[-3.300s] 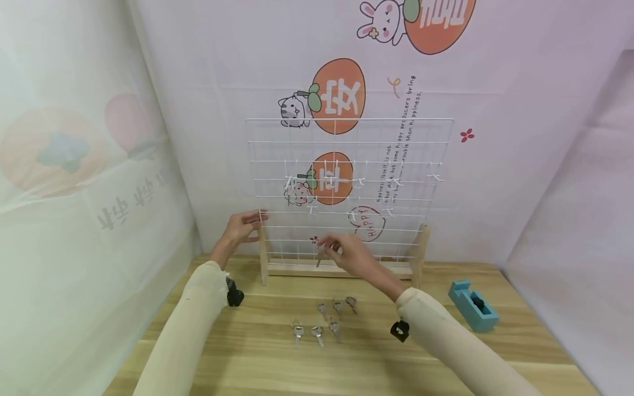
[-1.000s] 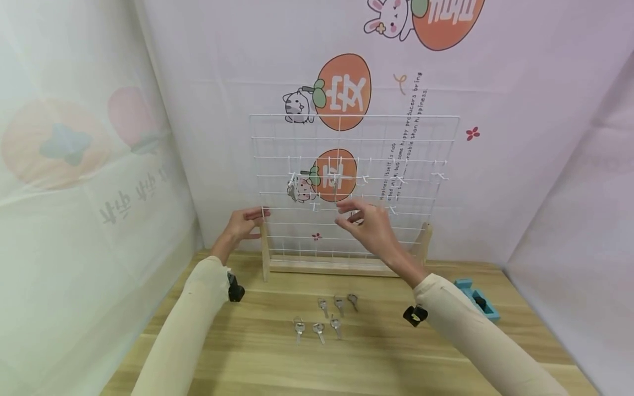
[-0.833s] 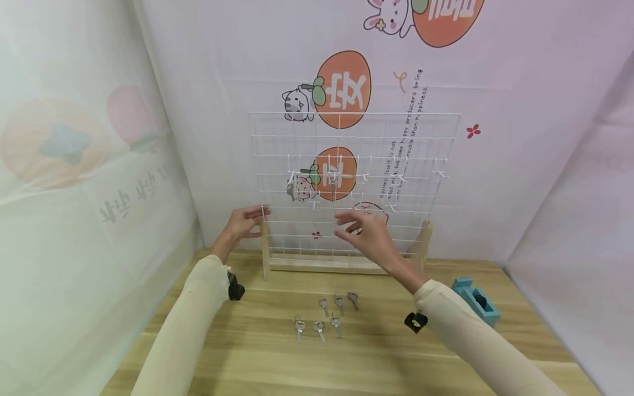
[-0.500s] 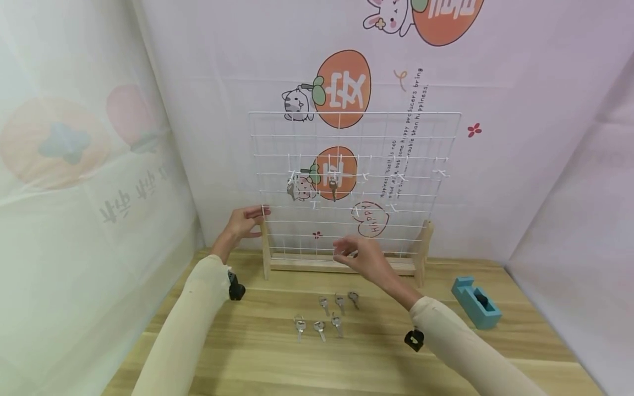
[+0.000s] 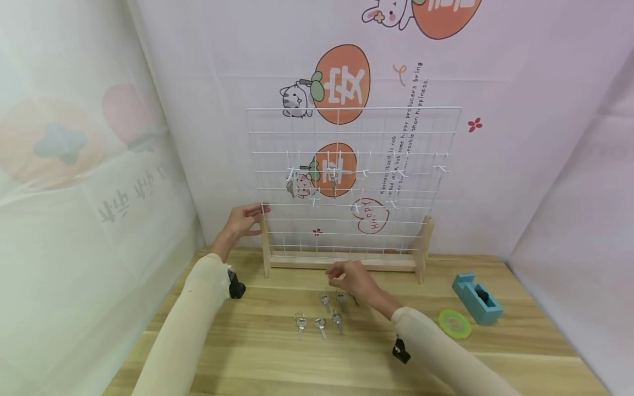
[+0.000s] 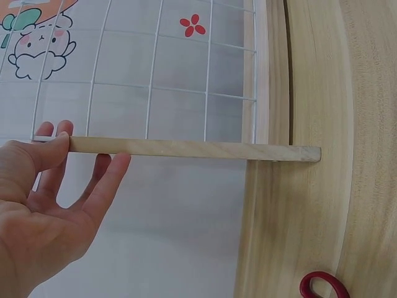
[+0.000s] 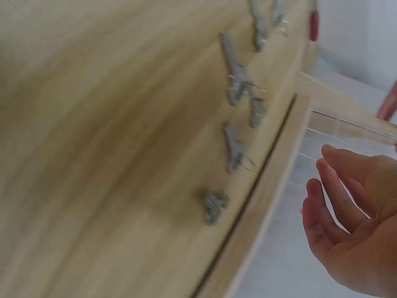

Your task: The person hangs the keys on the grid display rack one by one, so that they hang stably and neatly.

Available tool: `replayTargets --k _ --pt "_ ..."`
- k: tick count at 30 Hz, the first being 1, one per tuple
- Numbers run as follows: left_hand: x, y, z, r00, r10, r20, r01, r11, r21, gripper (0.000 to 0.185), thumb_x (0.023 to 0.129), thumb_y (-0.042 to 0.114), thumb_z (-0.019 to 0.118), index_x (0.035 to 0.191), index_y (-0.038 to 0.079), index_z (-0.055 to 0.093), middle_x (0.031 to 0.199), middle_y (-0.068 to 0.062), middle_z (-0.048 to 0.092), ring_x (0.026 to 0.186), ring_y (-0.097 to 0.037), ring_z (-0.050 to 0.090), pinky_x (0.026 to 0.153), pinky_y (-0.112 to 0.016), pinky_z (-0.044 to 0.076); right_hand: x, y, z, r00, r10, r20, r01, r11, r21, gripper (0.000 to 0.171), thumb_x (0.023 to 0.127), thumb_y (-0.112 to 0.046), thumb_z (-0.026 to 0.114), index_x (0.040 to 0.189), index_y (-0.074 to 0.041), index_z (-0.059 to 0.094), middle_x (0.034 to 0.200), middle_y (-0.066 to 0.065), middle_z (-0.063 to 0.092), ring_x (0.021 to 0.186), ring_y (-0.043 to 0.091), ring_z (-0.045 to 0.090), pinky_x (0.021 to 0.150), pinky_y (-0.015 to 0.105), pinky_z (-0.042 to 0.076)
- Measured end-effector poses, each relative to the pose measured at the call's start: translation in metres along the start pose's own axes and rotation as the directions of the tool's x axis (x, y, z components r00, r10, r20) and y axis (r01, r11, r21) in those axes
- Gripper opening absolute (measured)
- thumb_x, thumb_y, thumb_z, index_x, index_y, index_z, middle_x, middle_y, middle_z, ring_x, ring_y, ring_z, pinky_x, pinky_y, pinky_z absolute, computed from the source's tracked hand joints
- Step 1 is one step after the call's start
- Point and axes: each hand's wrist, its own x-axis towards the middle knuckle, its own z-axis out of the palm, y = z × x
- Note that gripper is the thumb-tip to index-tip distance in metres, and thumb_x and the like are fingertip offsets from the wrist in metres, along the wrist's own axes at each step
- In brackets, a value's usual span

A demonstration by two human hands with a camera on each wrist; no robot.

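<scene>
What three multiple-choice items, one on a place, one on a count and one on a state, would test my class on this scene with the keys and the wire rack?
1. Where does the green tape roll lie?
A on the table, beside the blue dispenser
B in a drawer
C on the floor

2. How many keys hang on the wire grid?
A none
B two
C five

3. What does the left hand do?
A holds a cup
B grips the rack's wooden post
C lies flat on the table

Answers:
1 A, it lies flat on the wood by the dispenser.
2 B, two hang side by side left of the middle.
3 B, thumb and fingers clasp the post's top.
</scene>
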Motion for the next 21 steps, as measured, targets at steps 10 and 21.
replayTargets --k 10,21 --pt "0.003 -0.001 -0.002 1.000 -0.001 -0.003 0.001 1.000 -0.002 0.041 0.107 0.004 0.055 0.148 0.007 0.058 0.150 -0.013 0.057 0.139 -0.038 0.051 0.103 -0.054 0.055 0.002 0.010 0.023 0.999 0.002 0.055 -0.001 1.000 -0.005 0.019 0.085 0.006 0.081 0.104 0.004 0.077 0.096 0.015 0.077 0.089 0.030 0.074 0.081 0.044 0.063" --pt "0.004 -0.002 -0.002 1.000 0.002 -0.002 -0.002 1.000 -0.018 0.041 0.107 0.004 0.056 0.148 0.007 0.058 0.149 -0.014 0.057 0.140 -0.039 0.050 0.103 -0.056 0.055 0.001 0.008 0.032 0.980 0.067 0.187 -0.058 0.997 -0.051 0.022 0.087 -0.001 0.082 0.108 0.003 0.076 0.095 0.012 0.077 0.088 0.025 0.072 0.076 0.035 0.061"
